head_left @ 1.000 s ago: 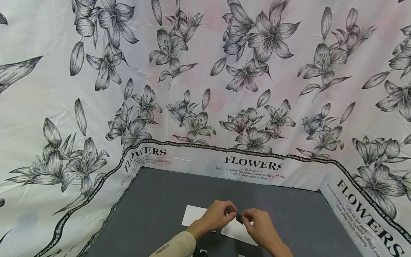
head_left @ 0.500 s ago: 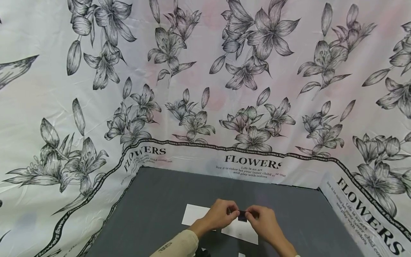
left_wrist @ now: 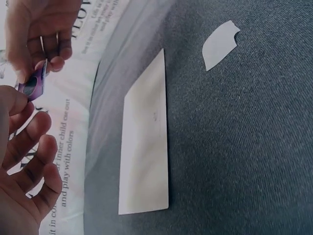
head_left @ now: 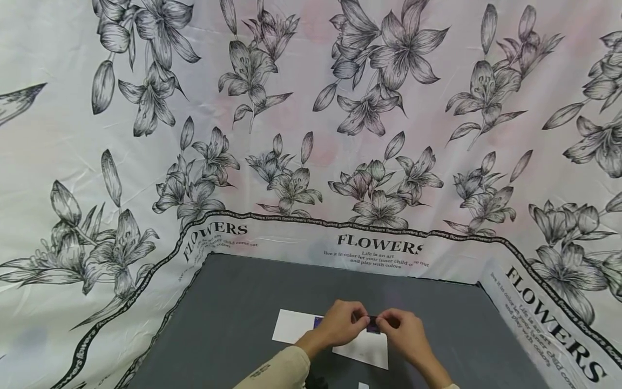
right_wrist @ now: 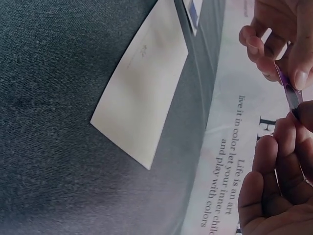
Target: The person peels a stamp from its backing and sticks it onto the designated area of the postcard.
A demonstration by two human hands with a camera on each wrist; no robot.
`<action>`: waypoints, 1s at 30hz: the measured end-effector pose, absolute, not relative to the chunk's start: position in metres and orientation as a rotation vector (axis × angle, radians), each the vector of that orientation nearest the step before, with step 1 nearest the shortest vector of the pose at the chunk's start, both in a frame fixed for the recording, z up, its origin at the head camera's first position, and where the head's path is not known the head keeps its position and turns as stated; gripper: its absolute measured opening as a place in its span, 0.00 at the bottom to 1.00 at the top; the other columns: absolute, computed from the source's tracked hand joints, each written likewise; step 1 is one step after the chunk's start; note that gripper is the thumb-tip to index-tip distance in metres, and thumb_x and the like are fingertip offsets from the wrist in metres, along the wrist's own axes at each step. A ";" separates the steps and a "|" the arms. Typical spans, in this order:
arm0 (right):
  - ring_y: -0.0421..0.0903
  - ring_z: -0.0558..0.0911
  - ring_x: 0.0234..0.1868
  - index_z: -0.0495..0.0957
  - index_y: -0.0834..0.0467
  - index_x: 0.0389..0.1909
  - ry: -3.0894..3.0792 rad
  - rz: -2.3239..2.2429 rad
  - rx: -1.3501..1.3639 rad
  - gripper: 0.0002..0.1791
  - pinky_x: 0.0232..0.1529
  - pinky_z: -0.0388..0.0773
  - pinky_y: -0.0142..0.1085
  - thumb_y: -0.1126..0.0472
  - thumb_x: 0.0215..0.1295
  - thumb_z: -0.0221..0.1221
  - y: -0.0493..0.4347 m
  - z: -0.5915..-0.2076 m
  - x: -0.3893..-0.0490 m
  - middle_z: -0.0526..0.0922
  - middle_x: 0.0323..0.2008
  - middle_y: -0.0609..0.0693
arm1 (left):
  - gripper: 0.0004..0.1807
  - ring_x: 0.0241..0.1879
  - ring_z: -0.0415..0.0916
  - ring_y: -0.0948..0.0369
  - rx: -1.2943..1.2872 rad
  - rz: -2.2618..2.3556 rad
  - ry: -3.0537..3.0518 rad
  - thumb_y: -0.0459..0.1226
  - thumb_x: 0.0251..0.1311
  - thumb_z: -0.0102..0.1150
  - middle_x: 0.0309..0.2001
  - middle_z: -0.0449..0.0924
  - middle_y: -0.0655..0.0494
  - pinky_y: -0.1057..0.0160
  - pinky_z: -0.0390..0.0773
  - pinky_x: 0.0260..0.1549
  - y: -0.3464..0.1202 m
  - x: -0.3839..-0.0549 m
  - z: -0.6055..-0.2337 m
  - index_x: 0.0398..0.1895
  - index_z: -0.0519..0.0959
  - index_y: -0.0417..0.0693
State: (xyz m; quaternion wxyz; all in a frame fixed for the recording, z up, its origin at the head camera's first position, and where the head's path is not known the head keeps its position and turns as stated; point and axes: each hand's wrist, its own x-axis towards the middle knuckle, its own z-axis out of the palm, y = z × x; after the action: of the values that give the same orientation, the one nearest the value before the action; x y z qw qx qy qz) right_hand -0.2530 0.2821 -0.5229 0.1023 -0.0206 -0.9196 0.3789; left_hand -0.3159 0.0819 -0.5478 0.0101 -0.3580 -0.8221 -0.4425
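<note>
Between my two hands is a small purple piece (head_left: 373, 325) with a dark oval patch, thin like paper or card. My left hand (head_left: 341, 322) pinches one end of it between thumb and finger. The other end is pinched by my right hand (head_left: 404, 328). In the left wrist view the purple piece (left_wrist: 35, 85) appears slightly bent, and the remaining fingers of the left hand (left_wrist: 29, 161) are loosely curled. Seen from the right wrist, the purple piece (right_wrist: 292, 95) is nearly edge-on above the right hand (right_wrist: 279, 186). A white card (head_left: 362, 350) lies below the hands.
Left of the hands lies another white card (head_left: 293, 326) with a blue printed part (head_left: 317, 322), partly covered by the left hand. A small white cut-out scrap (left_wrist: 220, 45) lies nearer the front of the grey table (head_left: 233, 335). Floral fabric (head_left: 291, 254) surrounds the table.
Both hands have shifted slightly right and up in the view. The held piece has turned from a tilted dark sliver to a more level one, and a blue print shows beside the left hand.
</note>
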 end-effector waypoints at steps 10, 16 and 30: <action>0.40 0.85 0.35 0.90 0.54 0.34 -2.727 1.143 -0.154 0.06 0.36 0.79 0.36 0.58 0.71 0.70 0.295 -0.539 -0.258 0.89 0.30 0.43 | 0.07 0.27 0.74 0.77 -1.010 -1.515 -2.585 0.38 0.72 0.68 0.29 0.87 0.64 0.73 0.76 0.31 0.099 -0.319 -0.559 0.36 0.90 0.47; 0.41 0.85 0.35 0.90 0.55 0.33 -2.740 1.162 -0.201 0.06 0.37 0.80 0.39 0.58 0.71 0.71 0.300 -0.549 -0.261 0.90 0.31 0.44 | 0.07 0.26 0.73 0.74 -0.927 -1.578 -2.626 0.37 0.70 0.71 0.27 0.84 0.66 0.71 0.76 0.29 0.109 -0.320 -0.567 0.32 0.90 0.47; 0.41 0.83 0.35 0.89 0.56 0.33 -2.766 1.149 -0.201 0.06 0.35 0.77 0.37 0.59 0.71 0.70 0.313 -0.570 -0.266 0.91 0.33 0.45 | 0.08 0.21 0.68 0.73 -0.819 -1.384 -2.613 0.35 0.65 0.73 0.21 0.78 0.68 0.69 0.71 0.22 0.130 -0.322 -0.590 0.26 0.89 0.48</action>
State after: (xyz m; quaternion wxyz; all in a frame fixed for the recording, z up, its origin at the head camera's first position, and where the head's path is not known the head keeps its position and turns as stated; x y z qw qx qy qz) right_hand -0.2657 0.3128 -0.5704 0.0697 -0.0667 -0.9192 0.3818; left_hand -0.3218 0.1299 -0.5903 0.0367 -0.2667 -0.8510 -0.4509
